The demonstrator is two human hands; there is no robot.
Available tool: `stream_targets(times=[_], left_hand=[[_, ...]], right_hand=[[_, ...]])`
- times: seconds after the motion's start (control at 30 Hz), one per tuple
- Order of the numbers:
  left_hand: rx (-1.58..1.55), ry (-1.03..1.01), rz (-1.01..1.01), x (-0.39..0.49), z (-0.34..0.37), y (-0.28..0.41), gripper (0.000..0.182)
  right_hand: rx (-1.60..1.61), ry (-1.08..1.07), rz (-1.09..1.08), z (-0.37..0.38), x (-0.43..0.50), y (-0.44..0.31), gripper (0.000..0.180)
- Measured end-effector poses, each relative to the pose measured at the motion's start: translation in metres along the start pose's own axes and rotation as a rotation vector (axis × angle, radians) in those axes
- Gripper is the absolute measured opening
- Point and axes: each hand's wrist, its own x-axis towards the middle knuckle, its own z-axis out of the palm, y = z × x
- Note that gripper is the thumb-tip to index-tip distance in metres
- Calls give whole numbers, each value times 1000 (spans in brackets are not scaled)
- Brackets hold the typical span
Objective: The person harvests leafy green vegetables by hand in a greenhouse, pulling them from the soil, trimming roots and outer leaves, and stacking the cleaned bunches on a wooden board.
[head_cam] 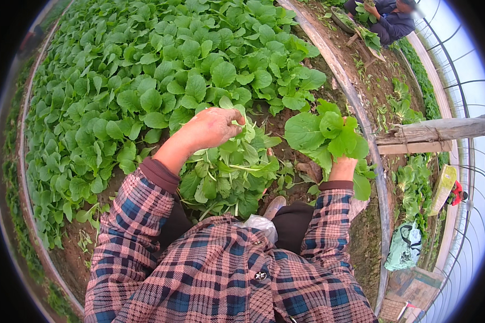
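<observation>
My right hand (343, 161) is mostly hidden behind the broad leaves of a bunch of leafy greens (332, 131) that it grips upright, right of centre. My left hand (215, 126) hovers above a heap of pulled greens (226, 173), with thumb and fingers curled towards each other. Pale leaves and a stem show right by its fingertips, but whether they are pinched cannot be told. The heap lies in front of my knees, its pale stems and leaves tangled. Beyond my left hand grows a dense bed of the same greens (165, 68), still rooted.
A bent border rail (357, 101) runs along the bed's right side. Past it stand a timber post (432, 131), laid-out greens (408, 185) and a pale green bag (404, 246). A person (394, 22) handles greens at upper right; another in red (456, 193) is farther off.
</observation>
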Motion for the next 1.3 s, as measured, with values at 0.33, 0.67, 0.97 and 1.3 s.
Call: stream_targets(times=[0.33, 0.67, 0.97, 1.3], left_hand=[[-275, 68, 32, 0, 2, 28, 22], [86, 447, 496, -12, 25, 69, 32], [-91, 309, 215, -4, 34, 64, 23], [-1134, 218, 31, 4, 19, 56, 14]], right_hand=[[616, -54, 214, 19, -9, -8, 35], [615, -61, 330, 54, -22, -23, 33], [542, -40, 492, 94, -35, -20, 22], [257, -291, 386, 122, -57, -30, 20]])
